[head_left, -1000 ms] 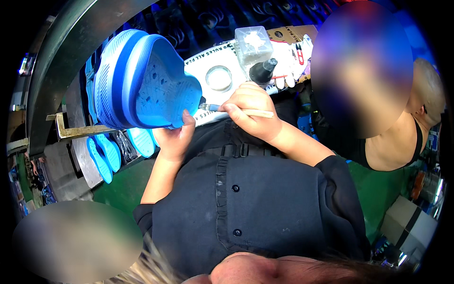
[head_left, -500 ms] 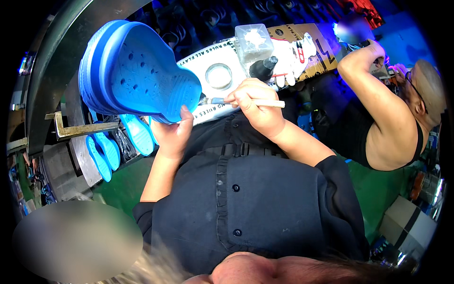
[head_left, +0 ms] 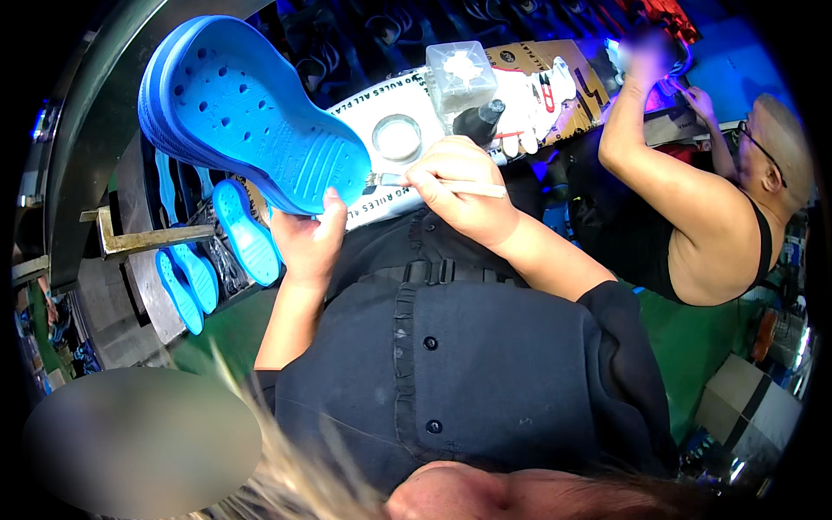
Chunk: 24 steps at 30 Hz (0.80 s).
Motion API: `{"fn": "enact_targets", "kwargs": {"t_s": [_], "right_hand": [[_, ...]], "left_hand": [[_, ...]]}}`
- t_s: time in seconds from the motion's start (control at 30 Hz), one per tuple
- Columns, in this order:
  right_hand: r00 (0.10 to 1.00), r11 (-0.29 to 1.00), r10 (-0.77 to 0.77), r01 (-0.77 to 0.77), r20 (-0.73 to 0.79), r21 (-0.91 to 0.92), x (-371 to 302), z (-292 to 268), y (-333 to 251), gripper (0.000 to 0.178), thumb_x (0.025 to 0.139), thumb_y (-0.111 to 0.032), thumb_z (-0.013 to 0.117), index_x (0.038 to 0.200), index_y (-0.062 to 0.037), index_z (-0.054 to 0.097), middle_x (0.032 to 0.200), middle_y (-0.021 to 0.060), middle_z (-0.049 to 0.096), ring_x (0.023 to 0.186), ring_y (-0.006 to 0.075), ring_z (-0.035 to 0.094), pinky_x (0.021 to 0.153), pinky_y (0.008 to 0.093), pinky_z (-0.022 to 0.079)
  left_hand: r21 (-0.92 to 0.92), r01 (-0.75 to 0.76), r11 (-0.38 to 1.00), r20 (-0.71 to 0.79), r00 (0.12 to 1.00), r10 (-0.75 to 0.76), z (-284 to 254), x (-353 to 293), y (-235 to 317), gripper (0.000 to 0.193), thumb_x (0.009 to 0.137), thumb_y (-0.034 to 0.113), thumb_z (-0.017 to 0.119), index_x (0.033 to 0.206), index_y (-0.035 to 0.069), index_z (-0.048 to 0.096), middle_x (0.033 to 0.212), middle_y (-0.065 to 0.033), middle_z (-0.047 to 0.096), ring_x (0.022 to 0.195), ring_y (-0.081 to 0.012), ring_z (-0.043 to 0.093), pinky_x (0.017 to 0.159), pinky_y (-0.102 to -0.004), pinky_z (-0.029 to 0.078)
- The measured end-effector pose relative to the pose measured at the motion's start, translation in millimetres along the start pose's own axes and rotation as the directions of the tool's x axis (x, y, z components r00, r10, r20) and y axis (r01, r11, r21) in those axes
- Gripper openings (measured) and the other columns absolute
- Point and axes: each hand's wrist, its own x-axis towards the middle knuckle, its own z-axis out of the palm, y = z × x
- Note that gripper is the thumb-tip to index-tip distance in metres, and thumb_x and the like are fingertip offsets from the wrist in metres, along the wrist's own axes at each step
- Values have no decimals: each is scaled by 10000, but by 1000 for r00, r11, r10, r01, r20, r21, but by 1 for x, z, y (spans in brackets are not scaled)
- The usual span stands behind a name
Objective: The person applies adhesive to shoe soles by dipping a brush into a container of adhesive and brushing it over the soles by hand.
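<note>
My left hand (head_left: 308, 243) grips a bright blue shoe sole (head_left: 260, 113) by its heel end, thumb on the inner face and fingers hidden beneath. The sole is tilted, its toe end up at the far left. Small holes dot the inner face, and ridges cross the heel. Pinched in my right hand (head_left: 464, 191) is a flat brush (head_left: 479, 187) with a pale handle. Its bristle end is at the rim of the sole's heel; whether it touches, I cannot tell. Beyond the brush, a round dish (head_left: 397, 139) lies on a white printed board (head_left: 364, 108).
A clear square tub (head_left: 462, 74) and a dark bottle (head_left: 479, 123) stand behind my right hand, beside white gloves (head_left: 520, 113) on cardboard (head_left: 581, 78). More blue soles (head_left: 247, 234) lie at the left near a metal bracket (head_left: 156, 239). A co-worker (head_left: 685, 191) sits at the right.
The sole has tipped so that more of its inner face shows, its toe end moving up and left. My right hand with the brush has shifted slightly left. The co-worker's arm has lifted.
</note>
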Motion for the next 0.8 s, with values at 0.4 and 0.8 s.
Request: {"fn": "enact_targets", "kwargs": {"t_s": [0.4, 0.8], "right_hand": [[994, 997, 83, -83, -73, 6, -6, -22, 11, 187, 834, -83, 524, 712, 18, 624, 651, 94, 605, 609, 183, 552, 591, 273, 435], [916, 918, 388, -374, -99, 132, -35, -54, 16, 275, 876, -208, 511, 749, 3, 634, 653, 79, 575, 626, 173, 571, 587, 276, 438]], "left_hand": [[-59, 0, 998, -2, 1000, 0, -12, 15, 10, 325, 747, 3, 580, 1057, -41, 495, 988, -106, 569, 890, -167, 553, 817, -297, 426], [-469, 471, 748, 615, 781, -106, 34, 125, 113, 621, 705, 164, 662, 1187, -75, 352, 887, -164, 575, 539, -159, 601, 344, -222, 467]]}}
